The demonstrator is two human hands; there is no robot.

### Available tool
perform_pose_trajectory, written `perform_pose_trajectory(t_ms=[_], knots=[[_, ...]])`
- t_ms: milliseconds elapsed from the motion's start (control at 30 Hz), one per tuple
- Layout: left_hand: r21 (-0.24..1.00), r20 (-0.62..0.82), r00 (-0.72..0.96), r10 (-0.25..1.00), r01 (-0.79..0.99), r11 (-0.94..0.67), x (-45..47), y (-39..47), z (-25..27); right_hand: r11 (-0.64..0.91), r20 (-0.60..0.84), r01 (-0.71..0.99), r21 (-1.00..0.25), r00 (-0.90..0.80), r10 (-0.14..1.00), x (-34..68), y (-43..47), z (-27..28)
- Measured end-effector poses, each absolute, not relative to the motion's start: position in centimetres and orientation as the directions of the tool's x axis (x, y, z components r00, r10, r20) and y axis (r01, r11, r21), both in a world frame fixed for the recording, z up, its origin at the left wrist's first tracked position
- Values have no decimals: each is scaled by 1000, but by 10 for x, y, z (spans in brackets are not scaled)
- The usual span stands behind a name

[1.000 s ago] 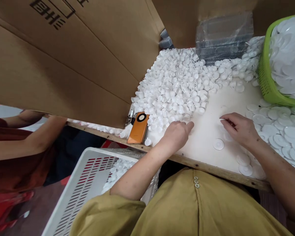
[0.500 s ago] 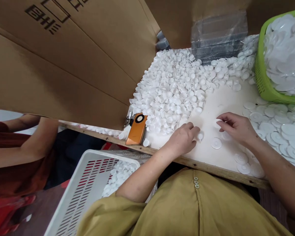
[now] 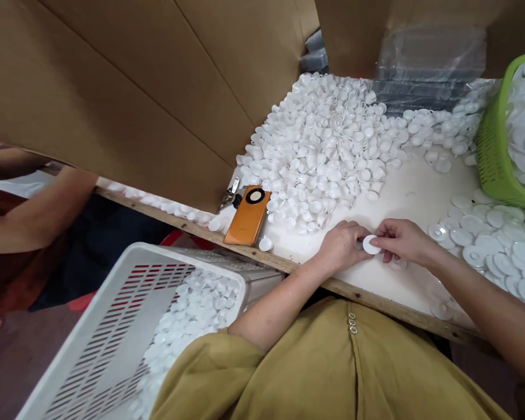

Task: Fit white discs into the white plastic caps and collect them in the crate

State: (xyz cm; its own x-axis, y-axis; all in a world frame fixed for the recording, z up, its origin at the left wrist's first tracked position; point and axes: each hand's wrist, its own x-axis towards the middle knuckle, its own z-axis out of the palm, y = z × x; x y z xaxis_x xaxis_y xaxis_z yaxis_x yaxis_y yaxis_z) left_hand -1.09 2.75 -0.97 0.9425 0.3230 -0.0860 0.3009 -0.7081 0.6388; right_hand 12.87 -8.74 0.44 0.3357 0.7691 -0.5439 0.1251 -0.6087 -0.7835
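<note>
My right hand (image 3: pixel 402 240) pinches a small white saucer-like disc (image 3: pixel 371 245) between thumb and fingers, its flat face turned towards me. Just left of it is my left hand (image 3: pixel 342 246), fingers curled in at the disc's edge; what they hold is hidden behind the disc. Both hands meet low over the white tabletop, near its front edge. Beyond them spreads a big heap of tiny white cups (image 3: pixel 319 157). Under my right hand lies another white disc (image 3: pixel 398 263), partly covered.
An orange phone (image 3: pixel 247 217) lies by a cardboard panel (image 3: pixel 157 105) on the left. Loose discs (image 3: pixel 503 245) spread at right, below a green basket (image 3: pixel 492 140) full of discs. A white crate (image 3: pixel 126 280) with white pieces stands below the table edge. Another person's arm (image 3: pixel 39 204) shows at far left.
My hands have come together; the right one brought its disc leftward to the left hand. The left hand's fingers have closed, and the small white piece beside them is now hidden. The view has shifted.
</note>
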Motion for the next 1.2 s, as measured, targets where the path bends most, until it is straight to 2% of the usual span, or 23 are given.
perform_pose_trajectory(t_ms=[133,267,367,467,600,700,833,933,1033,1133,1200], knots=[[638,-114,946,304,304,-708,-13,32,-9,-641,-584,134,-756,307,752,131,-79,4],[716,-129,967,218,243,-654,-14,40,1,-657,-605,110,-746,303,737,131,-75,5],[738,-180,960,215,276,-616,-9,48,7,-656,-606,124,-745,285,743,132,-72,9],[710,-280,929,241,370,-600,1,54,11,-693,-648,116,-712,271,711,135,-67,18],[636,-383,909,164,388,-667,15,61,13,-747,-716,100,-658,227,660,139,-63,26],[554,-428,894,129,373,-744,21,64,13,-756,-731,109,-646,196,653,142,-61,25],[506,-452,881,140,383,-773,21,66,14,-757,-728,135,-639,210,652,142,-61,22],[510,-431,882,188,411,-756,17,59,14,-739,-701,148,-657,243,671,138,-65,20],[604,-350,904,246,419,-678,13,44,14,-688,-636,164,-706,280,719,130,-72,19],[719,-273,916,293,397,-570,-6,36,20,-587,-513,208,-782,320,796,128,-88,20],[743,-263,910,321,403,-534,-39,44,32,-526,-394,276,-804,416,820,136,-104,23]])
